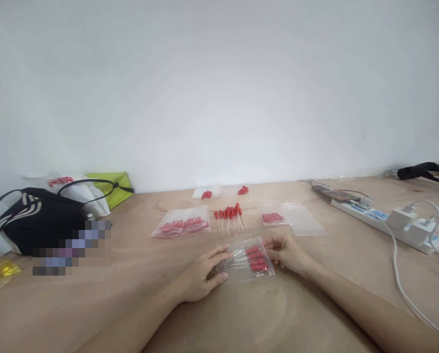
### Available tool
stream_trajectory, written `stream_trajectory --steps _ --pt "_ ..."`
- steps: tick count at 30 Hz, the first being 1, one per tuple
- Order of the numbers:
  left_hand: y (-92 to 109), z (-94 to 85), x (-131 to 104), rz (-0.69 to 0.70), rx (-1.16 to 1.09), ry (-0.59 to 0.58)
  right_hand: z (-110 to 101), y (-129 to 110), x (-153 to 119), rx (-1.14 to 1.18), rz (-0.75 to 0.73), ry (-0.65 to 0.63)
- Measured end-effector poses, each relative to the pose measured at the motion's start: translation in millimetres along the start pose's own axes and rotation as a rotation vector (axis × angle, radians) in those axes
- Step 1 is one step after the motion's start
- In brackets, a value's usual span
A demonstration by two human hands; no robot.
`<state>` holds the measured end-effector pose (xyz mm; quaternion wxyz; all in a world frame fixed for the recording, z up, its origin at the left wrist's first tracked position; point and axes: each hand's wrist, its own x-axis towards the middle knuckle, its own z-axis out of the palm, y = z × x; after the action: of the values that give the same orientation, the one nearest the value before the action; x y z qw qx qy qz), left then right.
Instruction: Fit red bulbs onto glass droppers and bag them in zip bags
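A clear zip-lock bag lies on the table in front of me, with several red-headed sticks inside, their heads toward the right. My left hand rests at the bag's left end, fingers stretched over it and thumb apart. At the right edge, my right hand pinches the bag between thumb and fingers. Just beyond is a loose bunch of red-headed sticks with pale shafts. Filled bags lie to its left. Another filled bag sits to its right, beside flat clear bags.
Small red pieces lie on clear bags near the wall, with more red pieces beside them. On the left stand a black bag and a green box. A power strip with chargers, a phone and cables occupies the right.
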<state>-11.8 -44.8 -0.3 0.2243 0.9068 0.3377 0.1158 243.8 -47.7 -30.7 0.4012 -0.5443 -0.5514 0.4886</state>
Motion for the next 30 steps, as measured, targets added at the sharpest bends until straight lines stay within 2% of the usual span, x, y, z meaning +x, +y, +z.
stream_trajectory --steps 5,7,11,15,17,23,30 --pt "-2.0 0.9 0.6 0.008 0.015 -0.011 2.5 -1.7 -3.4 0.027 -0.031 -0.047" --pt "-2.5 1.0 1.0 0.014 0.02 -0.008 0.6 0.2 -1.1 0.011 -0.04 -0.026" --pt "-2.5 0.7 1.2 0.021 0.016 -0.002 -5.0 0.9 14.1 -0.101 -0.119 0.179" --pt "-2.3 0.9 0.9 0.022 -0.004 0.005 -1.6 -11.1 43.9 -0.33 -0.239 0.367" --pt "-2.6 1.2 0.6 0.028 -0.018 0.013 6.3 -19.4 62.9 -0.414 -0.226 0.396" --pt "-2.7 1.1 0.2 0.021 -0.017 0.009 33.1 -32.5 112.4 -0.4 -0.106 0.505" --pt "-3.5 2.3 -0.6 0.013 -0.019 0.002 42.5 -31.0 131.9 -0.361 0.04 0.562"
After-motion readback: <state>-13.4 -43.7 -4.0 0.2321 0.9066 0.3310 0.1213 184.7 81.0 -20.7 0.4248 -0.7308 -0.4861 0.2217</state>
